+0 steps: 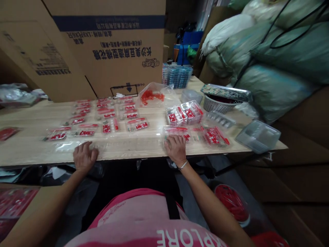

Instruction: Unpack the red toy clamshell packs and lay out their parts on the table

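My left hand (85,156) rests near the front edge of the table, its fingers bent and thumb apart. It touches or lies beside a clear plastic piece (64,146) that is hard to make out. My right hand (176,150), with a bracelet at the wrist, has its fingers bent over the near side of a clear plastic box (168,131) holding red pieces and a red stick-like part. Just right of it lies another clear box with red pieces (214,135). Behind stand stacked filled boxes (189,113).
Rows of filled clear packs (108,113) lie on the wooden table (120,151). Behind are a large cardboard box (115,41) and a bag of orange-red pieces (153,97). To the right are a grey basket (218,105), a clear tray (258,136) and piled sacks (282,61).
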Action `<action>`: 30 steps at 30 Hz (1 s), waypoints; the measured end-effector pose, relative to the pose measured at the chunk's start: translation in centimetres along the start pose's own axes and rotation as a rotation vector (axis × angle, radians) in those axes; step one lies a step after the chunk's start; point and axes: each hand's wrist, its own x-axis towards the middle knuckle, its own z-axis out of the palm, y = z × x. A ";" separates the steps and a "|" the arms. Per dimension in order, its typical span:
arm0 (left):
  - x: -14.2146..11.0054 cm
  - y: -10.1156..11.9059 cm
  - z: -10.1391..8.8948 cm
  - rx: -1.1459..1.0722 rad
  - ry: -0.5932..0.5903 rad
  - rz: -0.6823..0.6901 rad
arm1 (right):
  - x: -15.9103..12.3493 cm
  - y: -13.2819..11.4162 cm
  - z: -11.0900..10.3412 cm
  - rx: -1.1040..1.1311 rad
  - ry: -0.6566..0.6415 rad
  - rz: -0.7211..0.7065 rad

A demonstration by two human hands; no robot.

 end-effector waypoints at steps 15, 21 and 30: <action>-0.4 -1.0 1.1 -0.062 0.059 0.003 | 0.0 -0.1 0.2 -0.005 0.004 0.024; -0.5 -0.8 1.0 -0.050 0.054 -0.012 | -0.1 0.1 0.4 -0.035 0.016 0.009; -0.6 -0.6 1.0 -0.051 0.005 -0.036 | -0.3 0.3 0.6 -0.047 0.002 0.025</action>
